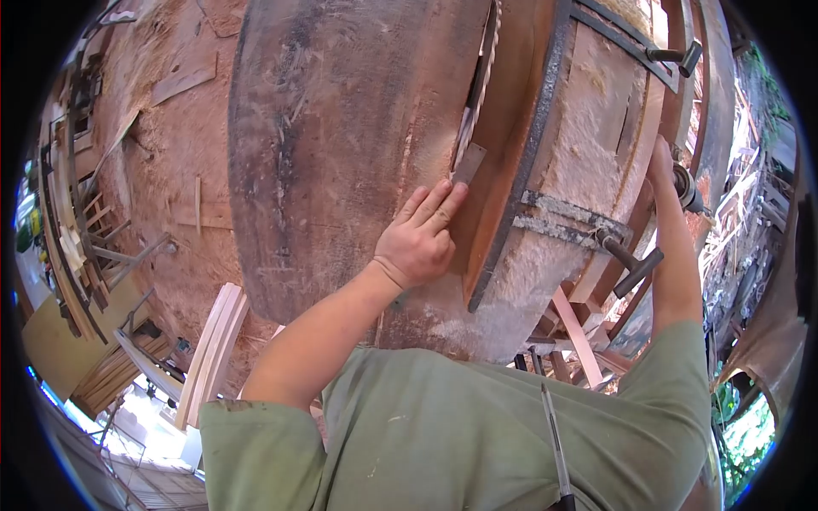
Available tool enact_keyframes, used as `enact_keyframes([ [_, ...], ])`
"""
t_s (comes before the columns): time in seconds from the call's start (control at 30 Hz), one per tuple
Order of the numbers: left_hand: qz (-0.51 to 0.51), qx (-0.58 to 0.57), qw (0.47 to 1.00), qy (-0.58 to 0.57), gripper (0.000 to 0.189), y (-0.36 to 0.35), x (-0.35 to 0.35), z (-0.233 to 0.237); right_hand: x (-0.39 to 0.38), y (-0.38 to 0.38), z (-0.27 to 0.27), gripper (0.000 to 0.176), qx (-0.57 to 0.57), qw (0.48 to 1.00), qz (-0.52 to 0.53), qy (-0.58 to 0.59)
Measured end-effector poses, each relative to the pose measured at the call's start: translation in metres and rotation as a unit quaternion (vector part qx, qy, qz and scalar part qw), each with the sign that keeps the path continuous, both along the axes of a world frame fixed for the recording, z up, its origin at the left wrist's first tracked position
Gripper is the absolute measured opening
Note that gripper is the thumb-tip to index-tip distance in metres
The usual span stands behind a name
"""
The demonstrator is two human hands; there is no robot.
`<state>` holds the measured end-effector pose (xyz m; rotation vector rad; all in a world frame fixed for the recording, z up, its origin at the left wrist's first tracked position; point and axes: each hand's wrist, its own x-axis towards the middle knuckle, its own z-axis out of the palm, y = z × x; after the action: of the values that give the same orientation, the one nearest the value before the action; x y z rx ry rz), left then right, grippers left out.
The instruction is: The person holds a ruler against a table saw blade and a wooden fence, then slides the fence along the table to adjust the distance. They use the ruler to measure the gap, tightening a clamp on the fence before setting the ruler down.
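The left hand (419,241), three fingers outstretched, touches one small flat strip (469,163) at one o'clock; the right hand (660,162) (grip unclear) is at two, near two clamps (626,257) on curved wooden planking (341,145).

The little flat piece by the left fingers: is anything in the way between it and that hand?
Nothing that I can see. The left hand has its fingertips right at the bottom end of the little flat piece. The metal clamp is off to the side.
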<state>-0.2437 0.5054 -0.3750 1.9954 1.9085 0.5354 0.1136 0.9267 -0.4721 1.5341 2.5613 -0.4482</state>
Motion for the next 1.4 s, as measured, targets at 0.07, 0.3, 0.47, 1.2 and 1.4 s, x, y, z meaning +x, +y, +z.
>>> enact_keyframes([
  [0.07,0.001,-0.001,1.0,0.003,0.018,-0.001,0.0,-0.001,-0.013,0.0,0.013,0.036,-0.033,0.999,-0.025,-0.018],
  [0.3,-0.002,-0.003,1.0,0.003,0.018,0.0,-0.001,0.001,-0.008,0.013,0.004,0.03,-0.048,0.992,0.082,0.08],
  [0.47,-0.003,-0.003,1.0,-0.001,0.018,0.0,-0.001,0.002,-0.012,0.015,-0.001,0.028,-0.056,0.986,-0.001,0.155],
  [1.2,0.008,0.004,1.0,-0.009,0.017,0.0,0.0,0.0,-0.022,-0.005,0.017,0.033,0.044,0.994,-0.056,0.085],
  [1.4,0.006,0.011,1.0,-0.002,0.018,0.0,0.0,-0.002,-0.014,-0.007,0.013,0.036,0.035,0.997,-0.009,0.061],
])
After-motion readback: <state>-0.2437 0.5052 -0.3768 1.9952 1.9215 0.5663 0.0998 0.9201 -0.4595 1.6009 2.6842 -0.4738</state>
